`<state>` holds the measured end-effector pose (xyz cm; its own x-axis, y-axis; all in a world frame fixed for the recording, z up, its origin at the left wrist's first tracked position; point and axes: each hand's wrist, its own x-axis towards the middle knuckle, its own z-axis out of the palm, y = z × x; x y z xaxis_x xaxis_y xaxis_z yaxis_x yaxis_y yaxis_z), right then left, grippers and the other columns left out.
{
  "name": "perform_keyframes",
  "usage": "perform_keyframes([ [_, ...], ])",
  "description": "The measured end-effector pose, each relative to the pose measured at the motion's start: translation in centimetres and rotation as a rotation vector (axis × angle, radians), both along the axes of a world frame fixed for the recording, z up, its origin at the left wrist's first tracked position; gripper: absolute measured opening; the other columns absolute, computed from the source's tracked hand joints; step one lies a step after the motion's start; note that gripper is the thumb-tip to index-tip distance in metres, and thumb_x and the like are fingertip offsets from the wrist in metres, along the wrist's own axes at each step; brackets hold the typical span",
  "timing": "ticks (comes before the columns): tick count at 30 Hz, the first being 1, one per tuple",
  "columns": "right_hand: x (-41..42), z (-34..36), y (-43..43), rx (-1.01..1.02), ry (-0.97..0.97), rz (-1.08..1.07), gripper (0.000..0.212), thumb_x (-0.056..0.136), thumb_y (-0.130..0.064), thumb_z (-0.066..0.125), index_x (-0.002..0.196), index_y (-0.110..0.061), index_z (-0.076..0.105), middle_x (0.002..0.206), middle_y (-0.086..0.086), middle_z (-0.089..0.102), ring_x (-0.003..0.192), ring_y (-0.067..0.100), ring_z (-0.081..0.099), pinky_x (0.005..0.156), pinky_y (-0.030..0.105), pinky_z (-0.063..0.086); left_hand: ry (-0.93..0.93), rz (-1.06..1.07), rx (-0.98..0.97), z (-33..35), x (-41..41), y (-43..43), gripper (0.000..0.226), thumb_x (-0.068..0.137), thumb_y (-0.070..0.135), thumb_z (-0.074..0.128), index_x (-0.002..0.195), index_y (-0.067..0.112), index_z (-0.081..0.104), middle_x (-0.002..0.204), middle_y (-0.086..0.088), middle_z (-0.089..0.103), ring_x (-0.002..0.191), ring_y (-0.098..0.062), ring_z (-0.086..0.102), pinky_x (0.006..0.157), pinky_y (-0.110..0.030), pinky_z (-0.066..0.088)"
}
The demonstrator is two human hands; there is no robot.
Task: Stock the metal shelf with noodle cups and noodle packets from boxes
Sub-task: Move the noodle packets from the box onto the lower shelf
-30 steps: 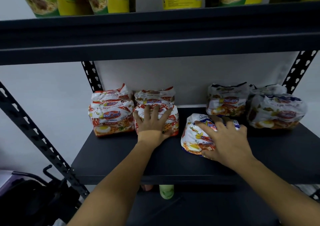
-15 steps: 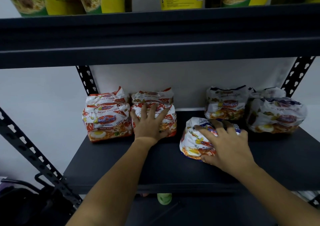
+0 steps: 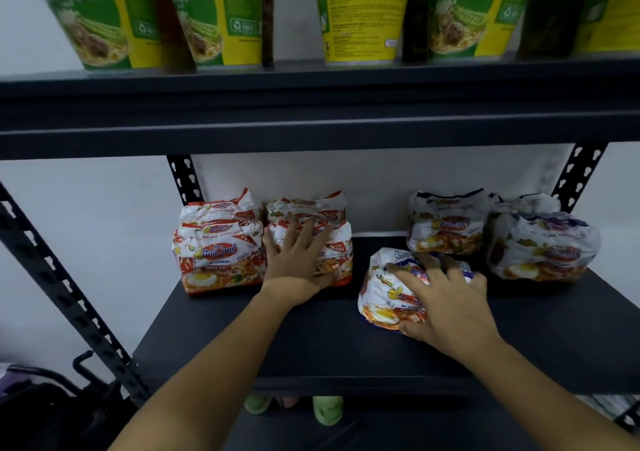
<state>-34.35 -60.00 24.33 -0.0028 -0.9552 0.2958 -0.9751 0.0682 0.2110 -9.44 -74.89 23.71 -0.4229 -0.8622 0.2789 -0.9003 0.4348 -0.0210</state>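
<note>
Left hand (image 3: 298,263) presses flat, fingers spread, on a red packet (image 3: 341,253); right hand (image 3: 446,298) grips a blue packet (image 3: 384,296) on the shelf (image 3: 311,340).

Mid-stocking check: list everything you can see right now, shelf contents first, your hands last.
noodle cups: at least five, green and yellow, upper board, tops cut off by the frame
red-and-white noodle packets: four, left of lower board, two rows
blue-and-white noodle packets: four, right of lower board, one forward of the rest
metal shelf: one, dark grey, two boards showing
pale green things: two, below lower board, cannot tell what
black object: one, bottom left, unclear
left hand: one, flat on the front red-and-white noodle packet
right hand: one, grips the forward blue-and-white noodle packet
</note>
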Motion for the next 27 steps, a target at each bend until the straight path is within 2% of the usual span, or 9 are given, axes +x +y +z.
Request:
perform_keyframes([
  [3,0.1,0.0,0.1,-0.013,0.007,0.003,0.109,0.052,-0.078,0.078,0.148,-0.053,0.033,0.149,0.005,0.047,0.128,0.037,0.048,0.084,0.055,0.041,0.136,-0.126,-0.118,-0.3,1.1,2.4,0.088,0.094,0.066,0.052,0.164,0.035,0.01,0.173,-0.003,0.008,0.159,-0.029,-0.004,0.125,-0.063,-0.004],
  [5,0.1,0.0,0.2,-0.021,0.012,0.001,0.109,0.055,-0.079,0.076,0.15,-0.054,0.027,0.152,0.004,0.044,0.128,0.036,0.047,0.086,0.055,0.04,0.269,-0.197,-0.19,-1.0,1.3,4.5,0.074,0.095,0.056,0.058,0.158,0.022,0.037,0.162,-0.01,0.036,0.152,-0.033,0.027,0.124,-0.052,0.025],
  [6,0.2,0.0,0.3,-0.026,0.01,0.002,0.109,0.057,-0.079,0.074,0.151,-0.055,0.024,0.153,0.004,0.043,0.128,0.035,0.047,0.088,0.055,0.04,0.32,-0.217,-0.189,-1.5,1.3,5.7,0.067,0.096,0.053,0.059,0.152,0.018,0.046,0.152,-0.01,0.048,0.142,-0.032,0.042,0.115,-0.046,0.041],
  [8,0.3,0.2,0.5,-0.018,0.011,0.001,0.109,0.062,-0.081,0.071,0.152,-0.056,0.016,0.156,0.003,0.039,0.13,0.035,0.045,0.09,0.055,0.04,0.375,-0.25,-0.073,-2.6,1.1,7.8,0.06,0.098,0.052,0.057,0.146,0.016,0.052,0.141,-0.005,0.056,0.129,-0.026,0.054,0.099,-0.039,0.052],
  [11,0.3,0.5,0.7,-0.005,0.031,0.013,0.106,0.07,-0.082,0.064,0.153,-0.057,0.003,0.161,0.003,0.03,0.132,0.034,0.043,0.093,0.055,0.038,0.301,-0.243,0.224,-4.2,-0.5,9.8,0.073,0.1,0.061,0.05,0.157,0.018,0.038,0.16,-0.001,0.039,0.146,-0.019,0.038,0.116,-0.034,0.038],
  [15,-0.3,0.6,1.1,-0.018,0.058,0.014,0.103,0.071,-0.082,0.064,0.153,-0.056,0.007,0.157,0.003,0.037,0.13,0.035,0.045,0.097,0.06,0.033,0.164,-0.205,0.414,-5.0,-3.7,10.7,0.096,0.097,0.073,0.042,0.165,0.014,0.008,0.171,-0.009,0.015,0.158,-0.027,0.007,0.129,-0.046,0.003],
  [20,-3.3,0.3,2.6,-0.074,0.093,-0.024,0.105,0.057,-0.08,0.077,0.149,-0.048,0.037,0.127,0.007,0.063,0.117,0.039,0.052,0.1,0.066,0.032,0.068,-0.209,0.436,-5.1,-6.0,10.1,0.099,0.096,0.077,0.036,0.165,0.015,0.003,0.172,-0.012,0.01,0.158,-0.033,0.002,0.128,-0.051,0.001],
  [23,-4.7,0.0,3.7,-0.118,0.082,-0.107,0.107,0.056,-0.073,0.083,0.149,-0.045,0.039,0.13,0.012,0.057,0.125,0.042,0.045,0.101,0.067,0.029,0.059,-0.247,0.429,-4.8,-7.3,9.4,0.098,0.097,0.076,0.037,0.165,0.013,0.006,0.172,-0.011,0.012,0.159,-0.029,0.003,0.128,-0.05,0.002],
  [27,-4.6,-1.8,5.7,-0.215,-0.025,-0.205,0.112,0.063,-0.055,0.09,0.157,-0.034,0.034,0.151,0.02,0.038,0.141,0.047,0.033,0.104,0.076,0.023,0.054,-0.285,0.406,-4.8,-9.1,8.3,0.096,0.096,0.077,0.036,0.165,0.014,0.013,0.171,-0.01,0.015,0.159,-0.026,0.007,0.128,-0.05,0.005],
])
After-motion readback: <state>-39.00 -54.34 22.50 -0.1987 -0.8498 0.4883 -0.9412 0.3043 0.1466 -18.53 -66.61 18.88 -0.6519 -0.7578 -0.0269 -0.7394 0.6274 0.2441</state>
